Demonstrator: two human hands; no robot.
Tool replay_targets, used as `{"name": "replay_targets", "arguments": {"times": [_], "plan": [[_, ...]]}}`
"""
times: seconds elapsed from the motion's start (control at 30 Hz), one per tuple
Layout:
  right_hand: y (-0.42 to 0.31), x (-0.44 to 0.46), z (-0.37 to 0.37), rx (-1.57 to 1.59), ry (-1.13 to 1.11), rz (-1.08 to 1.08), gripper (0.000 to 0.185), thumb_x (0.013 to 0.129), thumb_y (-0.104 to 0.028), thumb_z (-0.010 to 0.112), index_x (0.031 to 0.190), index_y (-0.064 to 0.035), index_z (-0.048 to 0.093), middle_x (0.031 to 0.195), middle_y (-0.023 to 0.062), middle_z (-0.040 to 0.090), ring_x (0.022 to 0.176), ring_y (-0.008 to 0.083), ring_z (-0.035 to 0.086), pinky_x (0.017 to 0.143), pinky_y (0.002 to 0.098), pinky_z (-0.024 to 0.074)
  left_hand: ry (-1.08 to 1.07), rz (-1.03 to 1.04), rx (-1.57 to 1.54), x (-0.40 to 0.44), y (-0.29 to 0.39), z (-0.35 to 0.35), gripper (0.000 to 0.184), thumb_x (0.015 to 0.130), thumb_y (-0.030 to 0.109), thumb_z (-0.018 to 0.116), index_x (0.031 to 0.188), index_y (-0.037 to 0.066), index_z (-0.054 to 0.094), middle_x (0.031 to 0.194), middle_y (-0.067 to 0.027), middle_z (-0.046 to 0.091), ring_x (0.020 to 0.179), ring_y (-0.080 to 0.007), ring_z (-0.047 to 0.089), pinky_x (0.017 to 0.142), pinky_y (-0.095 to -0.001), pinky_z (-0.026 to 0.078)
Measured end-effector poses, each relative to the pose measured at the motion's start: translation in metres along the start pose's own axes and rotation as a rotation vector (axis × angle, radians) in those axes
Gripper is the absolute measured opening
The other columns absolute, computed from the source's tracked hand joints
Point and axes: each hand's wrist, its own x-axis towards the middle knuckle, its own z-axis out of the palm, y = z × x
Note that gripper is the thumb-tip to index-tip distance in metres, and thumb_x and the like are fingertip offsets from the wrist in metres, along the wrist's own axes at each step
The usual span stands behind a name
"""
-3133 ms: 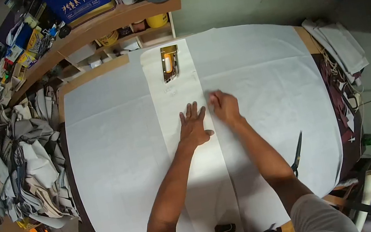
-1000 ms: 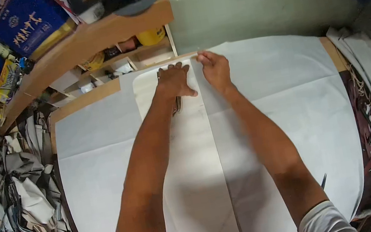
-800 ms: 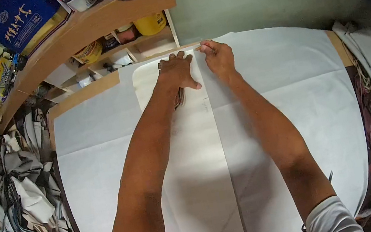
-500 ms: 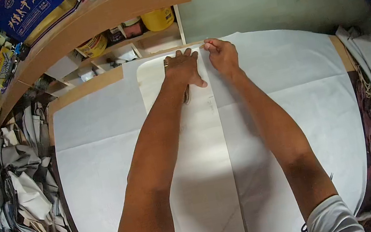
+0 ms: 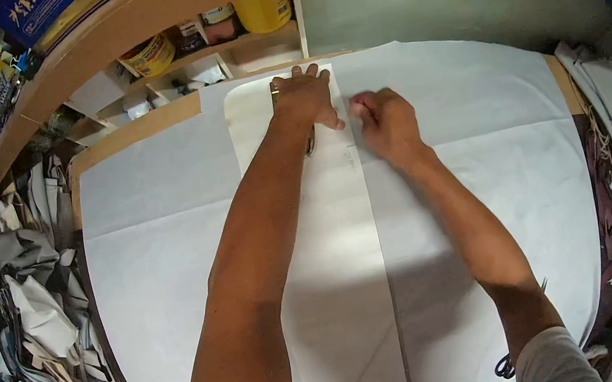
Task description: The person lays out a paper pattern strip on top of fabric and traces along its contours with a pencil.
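Note:
White cloth (image 5: 177, 295) is spread over the table with fold creases across it. On it lies a long cream paper pattern (image 5: 328, 269) with faint writing near its right edge. My left hand (image 5: 304, 100) presses flat near the pattern's far end, fingers spread. Parts of a metal object (image 5: 310, 143) show from under this hand; its kind is hidden. Just right of the pattern's edge, my right hand (image 5: 393, 125) is closed in a pinch above the cloth. Something small and reddish may be between its fingertips, too small to name.
Dark scissor handles (image 5: 504, 367) show beside my right sleeve. Piled fabric scraps (image 5: 41, 311) crowd the left side, and folded cloth (image 5: 609, 97) hangs at the right. A wooden shelf (image 5: 207, 0) with jars and a yellow tub (image 5: 264, 12) stands along the far left edge.
My right hand has moved away from the pattern's far corner, nearer to me and slightly right. My left hand stays spread on the pattern. The view has shifted slightly.

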Motion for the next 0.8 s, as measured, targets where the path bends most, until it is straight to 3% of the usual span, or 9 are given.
{"name": "replay_targets", "arguments": {"times": [0.13, 0.2, 0.33, 0.5, 0.6, 0.67, 0.7, 0.77, 0.8], "plan": [[0.008, 0.002, 0.001, -0.022, -0.078, 0.07, 0.016, 0.097, -0.014, 0.061, 0.102, -0.0064, 0.075, 0.085, 0.0118, 0.074, 0.082, 0.0306, 0.068, 0.076, 0.0418, 0.0538, -0.032, -0.012, -0.014, 0.0, 0.003, 0.001, 0.128, 0.063, 0.059, 0.089, 0.166, 0.013, 0.03, 0.172, -0.0124, 0.03, 0.154, -0.0402, 0.034, 0.115, -0.0671, 0.037], [0.013, 0.034, 0.008, 0.133, -0.022, 0.174, 0.017, 0.096, -0.018, 0.063, 0.095, -0.0055, 0.075, 0.083, 0.0188, 0.073, 0.079, 0.0405, 0.067, 0.076, 0.0484, 0.0546, -0.021, -0.006, -0.013, 0.0, 0.004, 0.0, 0.128, 0.063, 0.058, 0.089, 0.166, 0.013, 0.029, 0.172, -0.013, 0.029, 0.154, -0.0406, 0.033, 0.115, -0.0677, 0.036], [0.024, 0.06, 0.023, 0.116, 0.06, 0.114, 0.017, 0.096, -0.018, 0.064, 0.096, -0.0062, 0.075, 0.082, 0.018, 0.072, 0.081, 0.0405, 0.067, 0.077, 0.0491, 0.0543, 0.007, -0.01, -0.034, -0.001, 0.002, 0.004, 0.126, 0.064, 0.056, 0.089, 0.166, 0.012, 0.03, 0.172, -0.015, 0.029, 0.155, -0.0419, 0.031, 0.118, -0.0684, 0.032], [-0.004, -0.034, -0.006, 0.037, 0.059, -0.039, 0.013, 0.093, -0.007, 0.063, 0.099, -0.0071, 0.075, 0.087, 0.0157, 0.072, 0.088, 0.0373, 0.066, 0.08, 0.0472, 0.055, -0.001, -0.021, -0.091, -0.004, 0.004, 0.006, 0.127, 0.064, 0.055, 0.09, 0.167, 0.013, 0.028, 0.173, -0.0157, 0.028, 0.158, -0.0436, 0.026, 0.12, -0.0689, 0.026], [-0.021, -0.115, -0.037, 0.102, -0.028, -0.113, 0.023, 0.083, 0.002, 0.065, 0.103, -0.0074, 0.073, 0.081, 0.0148, 0.066, 0.082, 0.0346, 0.065, 0.078, 0.0459, 0.0563, 0.057, -0.037, -0.102, -0.01, 0.007, 0.01, 0.123, 0.066, 0.053, 0.09, 0.166, 0.014, 0.031, 0.172, -0.0181, 0.027, 0.159, -0.0443, 0.022, 0.121, -0.0704, 0.024], [-0.044, -0.143, -0.047, 0.205, -0.023, 0.034, 0.015, 0.09, 0.003, 0.064, 0.095, -0.0047, 0.076, 0.085, 0.0112, 0.072, 0.078, 0.0296, 0.065, 0.072, 0.0408, 0.0549, 0.172, -0.04, -0.062, -0.017, 0.011, 0.013, 0.096, 0.07, 0.048, 0.089, 0.153, 0.013, 0.054, 0.169, -0.0212, 0.031, 0.158, -0.0434, 0.023, 0.122, -0.0702, 0.022], [-0.047, -0.143, -0.05, 0.177, -0.02, 0.004, 0.015, 0.092, 0.002, 0.064, 0.097, -0.0052, 0.076, 0.087, 0.0107, 0.073, 0.079, 0.0294, 0.065, 0.072, 0.0408, 0.0548, 0.181, -0.034, -0.063, -0.019, 0.015, 0.02, 0.096, 0.07, 0.048, 0.089, 0.153, 0.013, 0.054, 0.169, -0.0212, 0.031, 0.158, -0.0434, 0.023, 0.122, -0.0702, 0.022], [-0.045, -0.139, -0.052, 0.148, -0.001, -0.031, 0.015, 0.093, 0.0, 0.063, 0.099, -0.0058, 0.076, 0.088, 0.0103, 0.074, 0.079, 0.0292, 0.065, 0.073, 0.0408, 0.0547, 0.572, 0.062, -0.033, -0.032, 0.026, 0.041, 0.043, 0.07, 0.026, 0.087, 0.106, 0.005, 0.079, 0.15, -0.0234, 0.051, 0.149, -0.0427, 0.039, 0.12, -0.0729, 0.023], [-0.041, -0.13, -0.049, 0.105, -0.03, 0.01, 0.014, 0.095, -0.002, 0.064, 0.1, -0.0062, 0.076, 0.088, 0.0102, 0.074, 0.08, 0.0293, 0.065, 0.073, 0.0402, 0.0545, 0.643, 0.107, -0.042, -0.039, 0.03, 0.057, 0.034, 0.072, 0.023, 0.084, 0.1, 0.005, 0.08, 0.15, -0.0227, 0.051, 0.148, -0.0416, 0.04, 0.121, -0.0714, 0.022]]}}
